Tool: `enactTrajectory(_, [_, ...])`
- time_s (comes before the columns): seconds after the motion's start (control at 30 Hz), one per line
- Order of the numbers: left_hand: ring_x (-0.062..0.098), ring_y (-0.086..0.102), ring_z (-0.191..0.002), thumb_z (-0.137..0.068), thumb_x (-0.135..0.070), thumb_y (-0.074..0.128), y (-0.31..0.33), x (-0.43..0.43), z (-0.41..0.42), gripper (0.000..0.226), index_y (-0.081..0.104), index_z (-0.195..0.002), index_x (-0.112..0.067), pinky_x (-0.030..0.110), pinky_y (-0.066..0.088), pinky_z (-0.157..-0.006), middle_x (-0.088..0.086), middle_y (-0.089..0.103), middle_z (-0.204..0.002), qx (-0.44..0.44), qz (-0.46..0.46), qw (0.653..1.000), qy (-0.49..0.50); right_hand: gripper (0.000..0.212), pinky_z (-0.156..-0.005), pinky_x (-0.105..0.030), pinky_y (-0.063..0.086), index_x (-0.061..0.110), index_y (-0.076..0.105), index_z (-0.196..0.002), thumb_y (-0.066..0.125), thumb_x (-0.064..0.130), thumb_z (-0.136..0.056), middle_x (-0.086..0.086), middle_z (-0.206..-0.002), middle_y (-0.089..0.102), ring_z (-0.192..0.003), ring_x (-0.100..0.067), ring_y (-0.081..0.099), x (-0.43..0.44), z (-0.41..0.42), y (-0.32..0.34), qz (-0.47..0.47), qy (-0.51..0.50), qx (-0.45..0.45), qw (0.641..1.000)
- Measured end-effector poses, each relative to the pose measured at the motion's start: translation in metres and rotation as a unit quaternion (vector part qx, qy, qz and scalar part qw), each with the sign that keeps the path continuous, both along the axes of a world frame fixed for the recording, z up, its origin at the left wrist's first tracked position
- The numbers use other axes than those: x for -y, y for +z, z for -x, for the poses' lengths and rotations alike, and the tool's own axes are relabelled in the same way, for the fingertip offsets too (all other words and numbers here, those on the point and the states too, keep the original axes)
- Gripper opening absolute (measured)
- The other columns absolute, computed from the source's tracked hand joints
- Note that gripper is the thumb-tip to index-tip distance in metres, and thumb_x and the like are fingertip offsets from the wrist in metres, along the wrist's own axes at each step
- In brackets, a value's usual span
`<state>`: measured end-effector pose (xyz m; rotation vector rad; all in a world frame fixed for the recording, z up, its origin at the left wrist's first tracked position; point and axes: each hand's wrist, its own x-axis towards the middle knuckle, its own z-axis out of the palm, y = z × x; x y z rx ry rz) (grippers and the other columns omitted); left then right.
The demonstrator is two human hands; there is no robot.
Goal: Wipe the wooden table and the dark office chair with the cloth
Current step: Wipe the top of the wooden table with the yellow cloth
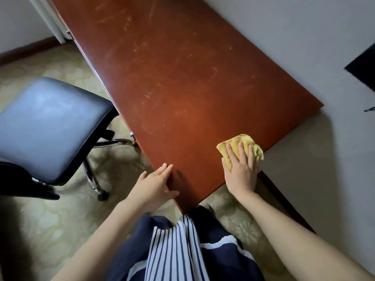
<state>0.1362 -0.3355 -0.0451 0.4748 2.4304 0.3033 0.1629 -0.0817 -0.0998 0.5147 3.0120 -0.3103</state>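
Wooden table [182,78]: a long reddish-brown top set close along a pale wall, its surface crossed by pale streaks and scratches. Most of its length lies beyond the hands, so the wiping is judged to be at an early stage, begun at the near end.

Dark office chair [50,126]: it stands on the patterned carpet to the left of the table. Its padded seat faces up and is untouched, well apart from both hands. Probably the second half of the task.

Left hand [154,185]: set at the near corner of the table, it holds nothing. The fingers are nearly straight along the left edge and the thumb lies against the corner. The placement suggests a brace that steadies the person as the other arm reaches across.

Right hand [241,171]: laid palm down on the table top beside the short near edge. The fingers are straight and spread and grip nothing, which lets the palm press down broadly.

Cloth [237,139]: yellow and bunched, it is pinned flat to the table under the right hand. Its folds show beyond the fingertips and reach the table edge, where a sweep would start
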Motion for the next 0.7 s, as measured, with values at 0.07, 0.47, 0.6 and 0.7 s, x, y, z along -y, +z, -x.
enactTrajectory(0.07, [0.007,0.012,-0.144,-0.09,-0.054,0.049,-0.001,0.012,0.003,0.079,0.007,-0.152,-0.027,0.038,0.007,-0.116,-0.005,0.008,-0.159,-0.005,-0.031,0.999,-0.03,0.054,-0.118,-0.051,0.003,0.035,0.027,-0.148,0.041,0.046,-0.097,-0.003,-0.158,0.02,-0.147,-0.031,0.006,0.019,-0.006,0.001,-0.008,0.002,0.006,1.0])
enactTrajectory(0.47, [0.022,0.002,-0.147,-0.093,-0.05,0.046,0.0,0.105,0.03,0.074,0.006,-0.152,-0.029,0.046,0.003,-0.116,-0.002,0.004,-0.16,0.004,-0.025,0.99,-0.141,0.053,-0.117,-0.047,-0.001,0.037,0.019,-0.148,0.036,0.046,-0.099,0.0,-0.159,0.014,-0.148,-0.028,0.002,0.158,-0.066,0.015,-0.01,0.011,0.06,0.998])
enactTrajectory(0.6, [0.021,0.0,-0.147,-0.093,-0.049,0.047,-0.001,0.123,0.047,0.074,0.009,-0.152,-0.026,0.046,0.001,-0.116,-0.001,0.003,-0.16,0.002,-0.04,0.993,-0.113,0.051,-0.116,-0.041,-0.007,0.043,0.008,-0.146,0.027,0.049,-0.1,0.008,-0.157,0.002,-0.146,-0.022,-0.007,0.168,-0.071,0.017,-0.017,0.079,0.087,0.993])
enactTrajectory(0.7, [0.021,0.001,-0.147,-0.093,-0.049,0.048,-0.005,0.133,0.059,0.073,0.011,-0.152,-0.026,0.047,0.002,-0.116,-0.001,0.005,-0.16,0.0,-0.047,0.995,-0.093,0.05,-0.115,-0.034,-0.011,0.048,-0.001,-0.143,0.022,0.052,-0.098,0.015,-0.155,-0.005,-0.143,-0.013,-0.018,0.161,-0.051,0.018,-0.005,0.081,0.101,0.992])
